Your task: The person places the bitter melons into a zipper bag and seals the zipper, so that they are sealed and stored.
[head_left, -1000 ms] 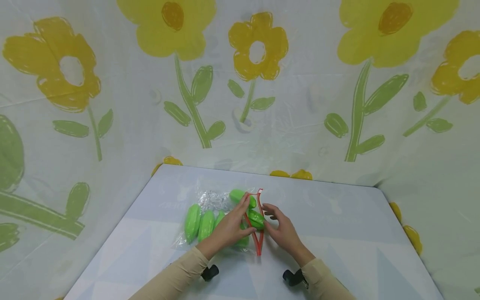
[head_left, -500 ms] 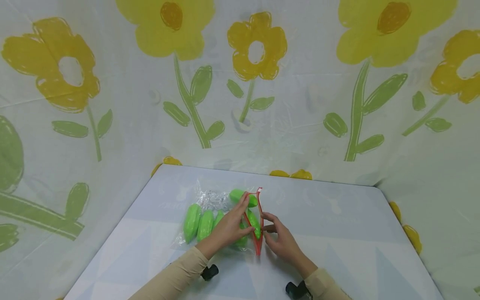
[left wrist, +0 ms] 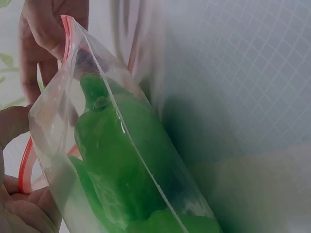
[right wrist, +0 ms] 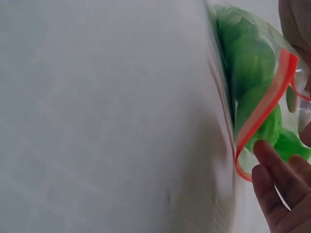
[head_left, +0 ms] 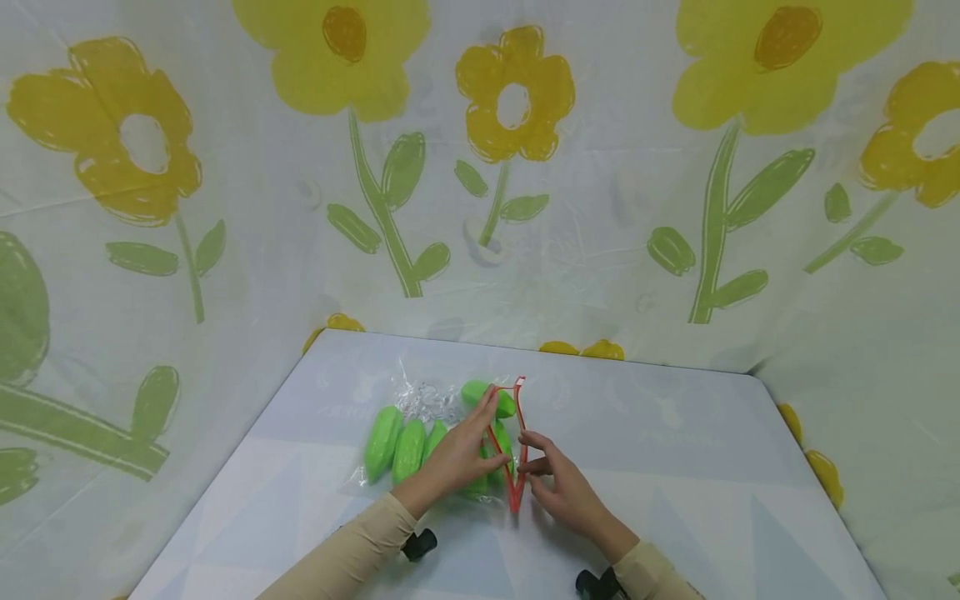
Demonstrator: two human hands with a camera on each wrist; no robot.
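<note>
A clear zip bag (head_left: 429, 403) with a red zip strip (head_left: 522, 475) lies on its side, its mouth facing right. Inside are several glossy green peppers (head_left: 385, 443); one green pepper (left wrist: 124, 145) shows its stem end through the plastic in the left wrist view. My left hand (head_left: 453, 458) holds the bag by its mouth, fingers along the upper side and thumb spread below, keeping the two red edges apart. My right hand (head_left: 562, 487) is at the mouth, bent fingers against the near red strip, and I see no pepper in it. The left palm partly hides the peppers.
The bag rests on a pale table (head_left: 675, 467) with faint triangle patterns. A white curtain (head_left: 600, 275) with yellow flowers stands behind and at the sides. Dark camera mounts (head_left: 420, 545) sit under both wrists.
A pepper at the bag's mouth, touched by my right hand, has slid left into the bag. My right hand has shifted slightly down along the red strip. My left hand stays put.
</note>
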